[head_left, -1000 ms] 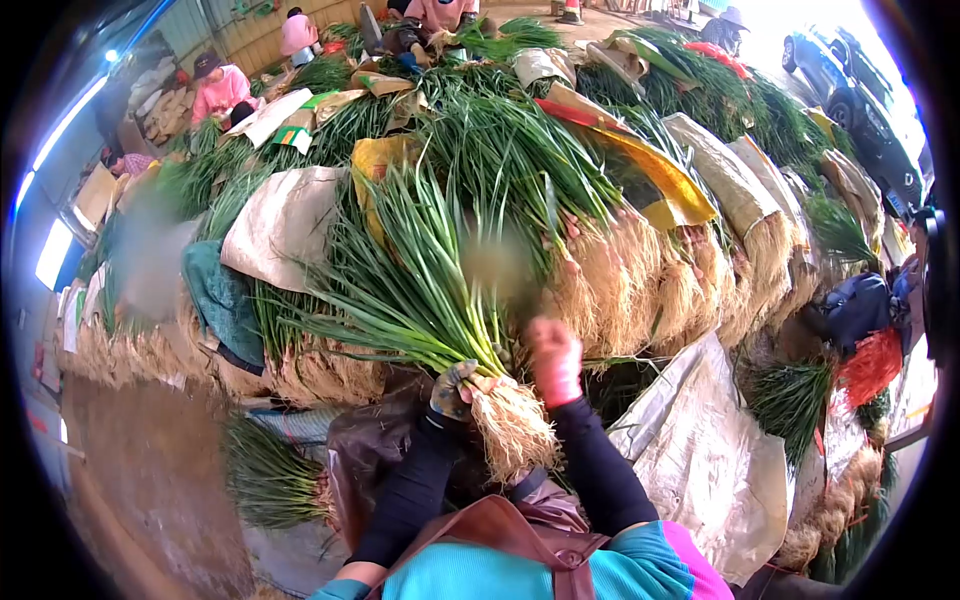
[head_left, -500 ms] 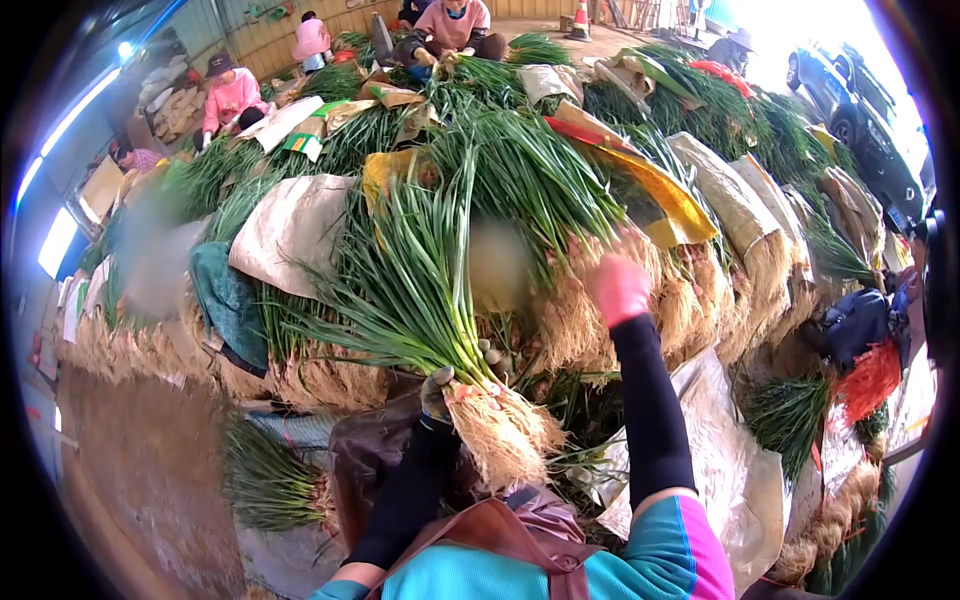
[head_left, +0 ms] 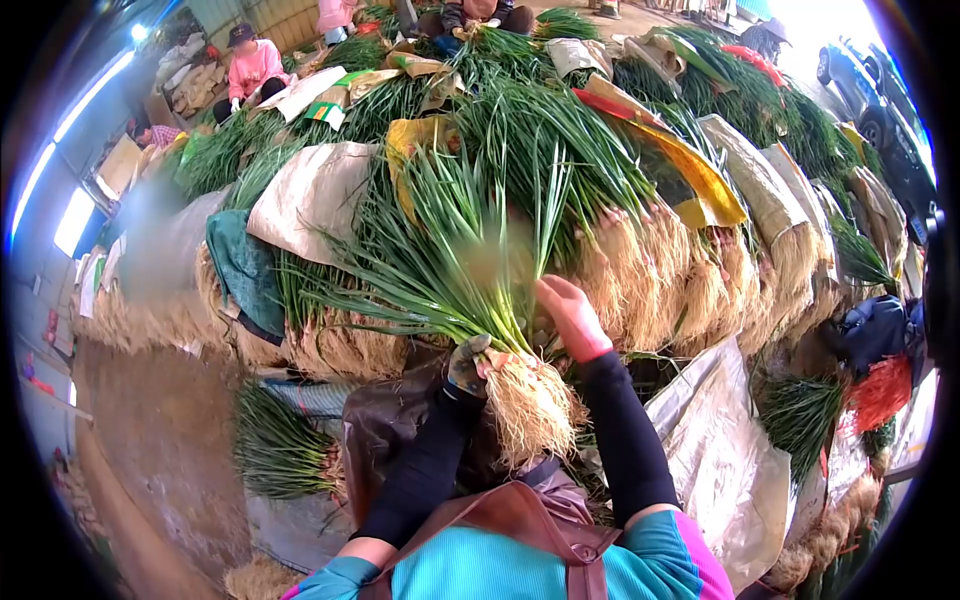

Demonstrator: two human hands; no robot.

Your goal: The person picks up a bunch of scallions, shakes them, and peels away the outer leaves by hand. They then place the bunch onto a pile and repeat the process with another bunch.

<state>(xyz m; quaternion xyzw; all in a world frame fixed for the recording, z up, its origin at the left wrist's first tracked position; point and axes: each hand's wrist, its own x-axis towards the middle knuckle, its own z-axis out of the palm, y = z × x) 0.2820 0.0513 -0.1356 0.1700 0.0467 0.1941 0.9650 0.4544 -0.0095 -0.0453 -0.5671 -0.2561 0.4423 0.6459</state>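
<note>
I see the gloved left hand's grip (head_left: 467, 368) clasping a green-leaved, tan-rooted plant bunch (head_left: 503, 330); the right hand's grip (head_left: 573, 315) I cannot tell.

glare whitens the upper right; blurred smudges, curved black edges.

A head-worn camera looks forward and down over the left hand (head_left: 467, 366) and right hand (head_left: 573, 318), close below, its round-edged wide view reaching a far wall (head_left: 275, 22).
</note>
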